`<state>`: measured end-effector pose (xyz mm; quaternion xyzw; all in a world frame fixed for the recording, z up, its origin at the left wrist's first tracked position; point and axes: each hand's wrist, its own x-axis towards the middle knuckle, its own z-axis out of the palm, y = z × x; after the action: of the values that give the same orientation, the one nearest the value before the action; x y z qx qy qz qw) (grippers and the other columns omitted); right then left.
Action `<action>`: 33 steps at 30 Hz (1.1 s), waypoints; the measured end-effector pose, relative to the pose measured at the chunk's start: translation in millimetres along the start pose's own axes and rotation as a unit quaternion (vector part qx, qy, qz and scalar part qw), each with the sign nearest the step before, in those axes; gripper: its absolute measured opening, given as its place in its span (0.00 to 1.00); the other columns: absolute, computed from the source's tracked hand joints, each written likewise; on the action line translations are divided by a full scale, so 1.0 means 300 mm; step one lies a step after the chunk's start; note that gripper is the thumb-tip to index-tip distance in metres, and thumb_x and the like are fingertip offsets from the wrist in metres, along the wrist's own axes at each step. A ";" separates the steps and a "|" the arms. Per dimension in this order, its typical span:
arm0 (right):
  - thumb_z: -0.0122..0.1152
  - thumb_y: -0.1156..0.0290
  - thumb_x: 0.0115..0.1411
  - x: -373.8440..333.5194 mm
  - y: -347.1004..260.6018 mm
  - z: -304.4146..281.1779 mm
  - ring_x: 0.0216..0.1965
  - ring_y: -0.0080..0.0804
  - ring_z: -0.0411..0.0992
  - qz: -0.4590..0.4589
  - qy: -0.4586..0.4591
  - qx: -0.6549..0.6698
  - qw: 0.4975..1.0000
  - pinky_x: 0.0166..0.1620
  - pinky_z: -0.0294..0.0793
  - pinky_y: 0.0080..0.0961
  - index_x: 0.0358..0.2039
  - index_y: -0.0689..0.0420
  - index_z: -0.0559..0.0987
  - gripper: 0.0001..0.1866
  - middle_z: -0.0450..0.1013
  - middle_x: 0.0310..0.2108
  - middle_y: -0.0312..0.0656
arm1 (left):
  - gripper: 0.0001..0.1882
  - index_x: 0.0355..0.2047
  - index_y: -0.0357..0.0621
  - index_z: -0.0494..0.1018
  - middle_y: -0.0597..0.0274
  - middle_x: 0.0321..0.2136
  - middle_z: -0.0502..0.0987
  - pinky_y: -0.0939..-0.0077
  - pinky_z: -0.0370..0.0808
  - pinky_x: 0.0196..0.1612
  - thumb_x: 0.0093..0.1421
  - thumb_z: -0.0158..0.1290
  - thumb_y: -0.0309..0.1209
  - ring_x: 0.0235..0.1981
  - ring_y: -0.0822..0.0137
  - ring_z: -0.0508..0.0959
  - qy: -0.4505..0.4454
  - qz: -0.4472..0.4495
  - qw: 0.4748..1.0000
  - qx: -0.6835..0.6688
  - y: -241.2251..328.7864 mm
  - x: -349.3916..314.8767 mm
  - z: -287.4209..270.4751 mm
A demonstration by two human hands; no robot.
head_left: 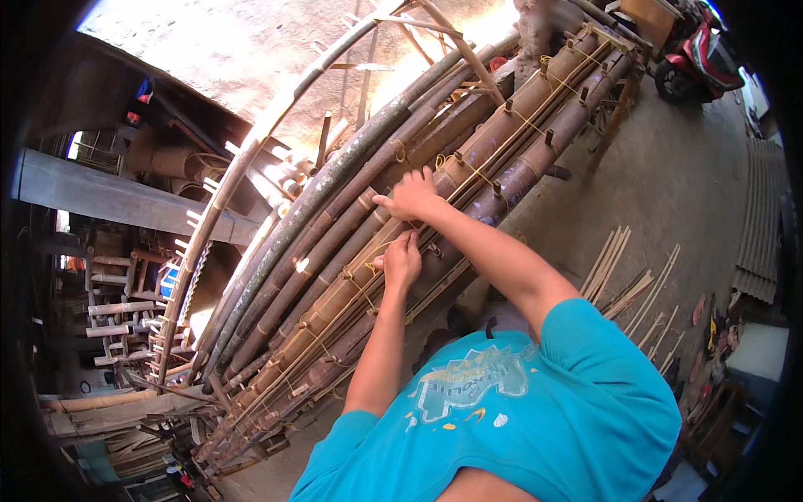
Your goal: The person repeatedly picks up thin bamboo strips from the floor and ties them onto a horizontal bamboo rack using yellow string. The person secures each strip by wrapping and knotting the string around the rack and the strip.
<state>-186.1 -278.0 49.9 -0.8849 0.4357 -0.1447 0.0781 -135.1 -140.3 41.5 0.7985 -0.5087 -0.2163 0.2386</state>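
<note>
Two thick brown bamboo poles (502, 130) run diagonally in front of me, with thin bamboo strips laid along them and yellow string (481, 174) crossing between short pegs. My left hand (403, 263) is closed in a pinch at the strips, where a yellow string runs into its fingers. Just beyond it, my right hand (411, 195) lies over the edge of the farther pole, thumb spread away from the bent fingers. Its palm side is hidden. Nearer the left end, more yellow string (355, 280) is looped around the pole and pegs.
Behind the poles lie several long bamboo poles (330, 180) and a curved bamboo frame (226, 192) with pegs. Split bamboo sticks (631, 289) lie on the floor at right, near a corrugated sheet (759, 217). A red motorbike (703, 58) stands at far right.
</note>
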 end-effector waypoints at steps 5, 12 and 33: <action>0.47 0.48 0.68 -0.080 -0.039 -0.315 0.20 0.26 0.62 -0.047 -0.241 0.631 0.736 0.28 0.66 0.30 0.17 0.62 0.70 0.31 0.64 0.15 0.37 | 0.18 0.45 0.48 0.79 0.53 0.38 0.82 0.61 0.61 0.51 0.69 0.43 0.43 0.42 0.57 0.80 0.036 -0.004 0.995 -0.090 -0.233 0.026 0.085; 0.53 0.57 0.63 -0.623 0.087 -0.038 0.28 0.54 0.75 -0.236 -0.217 0.361 0.876 0.40 0.74 0.45 0.23 0.60 0.80 0.20 0.76 0.23 0.51 | 0.14 0.38 0.44 0.79 0.59 0.31 0.82 0.66 0.68 0.44 0.68 0.47 0.38 0.32 0.67 0.79 0.066 0.025 0.993 -0.100 -0.058 0.014 0.016; 0.52 0.59 0.67 -0.785 -0.499 0.226 0.37 0.28 0.74 0.347 0.073 0.903 0.244 0.45 0.74 0.29 0.42 0.53 0.77 0.13 0.76 0.36 0.35 | 0.16 0.46 0.40 0.74 0.42 0.42 0.79 0.54 0.70 0.51 0.64 0.49 0.37 0.48 0.43 0.76 -0.163 0.005 0.987 0.018 -0.588 -0.230 -0.345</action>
<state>-188.3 0.7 -19.2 0.0166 0.2880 -0.4661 0.8364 24.2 4.6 24.6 0.7543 -0.5484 -0.3330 0.1393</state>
